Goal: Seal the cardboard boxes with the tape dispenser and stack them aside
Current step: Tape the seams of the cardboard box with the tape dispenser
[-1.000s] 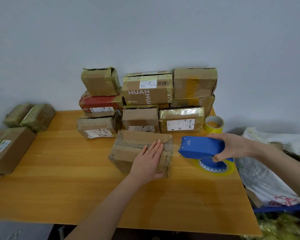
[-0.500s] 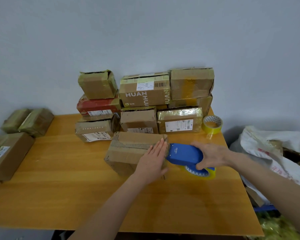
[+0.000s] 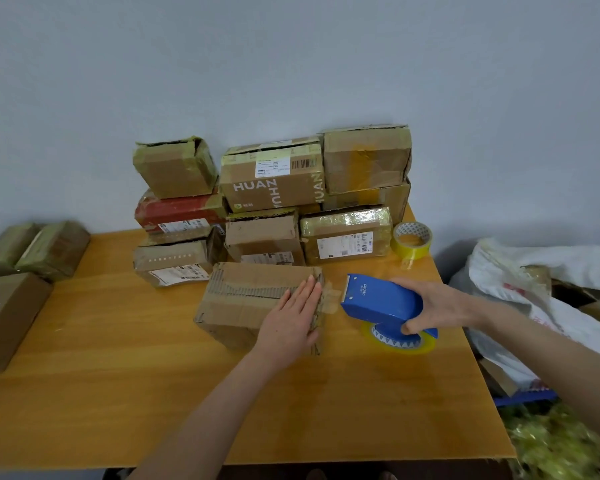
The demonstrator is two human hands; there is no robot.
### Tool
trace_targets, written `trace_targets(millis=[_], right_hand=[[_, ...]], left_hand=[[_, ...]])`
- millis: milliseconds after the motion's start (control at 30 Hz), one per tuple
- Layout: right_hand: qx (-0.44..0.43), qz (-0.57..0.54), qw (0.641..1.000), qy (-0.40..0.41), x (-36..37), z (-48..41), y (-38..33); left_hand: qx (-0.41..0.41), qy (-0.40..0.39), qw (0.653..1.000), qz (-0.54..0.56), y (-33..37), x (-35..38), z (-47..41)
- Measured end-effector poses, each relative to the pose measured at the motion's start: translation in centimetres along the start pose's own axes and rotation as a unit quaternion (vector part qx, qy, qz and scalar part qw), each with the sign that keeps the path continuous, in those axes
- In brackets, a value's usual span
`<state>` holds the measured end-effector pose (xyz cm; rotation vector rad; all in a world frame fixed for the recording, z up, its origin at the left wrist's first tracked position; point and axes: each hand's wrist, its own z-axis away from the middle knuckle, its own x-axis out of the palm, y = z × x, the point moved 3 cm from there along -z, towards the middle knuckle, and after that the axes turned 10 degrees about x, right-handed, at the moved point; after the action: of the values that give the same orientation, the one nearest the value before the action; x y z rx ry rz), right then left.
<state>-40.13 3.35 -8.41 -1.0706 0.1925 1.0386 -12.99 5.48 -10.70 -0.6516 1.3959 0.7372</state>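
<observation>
Your L hand (image 3: 291,320) lies flat, fingers straight, pressing the right end of a worn cardboard box (image 3: 243,306) mid-way across the wooden table (image 3: 153,393). Your R hand (image 3: 437,306) grips a blue tape dispenser (image 3: 378,299), fingers curled round its body, just right of the box. A clear tape strip (image 3: 331,296) sticks out from the box end toward it. Stacked boxes (image 3: 274,188) stand behind, at the wall, w/ a yellow tape roll (image 3: 413,239) beside them.

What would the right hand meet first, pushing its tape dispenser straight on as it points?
The tape dispenser probably reaches the right end of the cardboard box, beside the left hand; depth unclear.
</observation>
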Motion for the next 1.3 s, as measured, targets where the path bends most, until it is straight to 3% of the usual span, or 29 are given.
trace_targets(millis=[133,367,500,867,1033,1200,1300], right_hand=[[0.010,0.006,1.000,-0.007,-0.5,0.3,0.7],[0.064,0.177,0.982,-0.008,0.5,-0.8,-1.1],[0.072,0.214,0.974,-0.026,1.3,-2.5,-4.1],[0.103,0.087,0.987,-0.090,0.3,-4.2,-6.0],[0.142,0.090,0.986,-0.016,-0.2,-3.7,-3.5],[0.130,-0.100,0.985,0.054,-0.2,-3.7,-3.4],[0.126,-0.163,0.974,0.094,0.9,-4.3,-3.8]], left_hand=[[-0.007,0.000,1.000,0.002,0.0,0.0,0.1],[-0.010,-0.004,1.000,0.007,-0.2,0.0,-0.1],[-0.006,-0.012,1.000,0.000,-0.1,0.0,0.2],[-0.009,-0.005,1.000,0.000,-0.2,-0.1,0.0],[-0.003,-0.009,1.000,0.004,-0.2,0.2,0.1],[-0.016,-0.009,1.000,0.025,-0.3,0.1,-0.1],[-0.031,0.025,0.993,0.109,-0.2,-0.7,0.1]])
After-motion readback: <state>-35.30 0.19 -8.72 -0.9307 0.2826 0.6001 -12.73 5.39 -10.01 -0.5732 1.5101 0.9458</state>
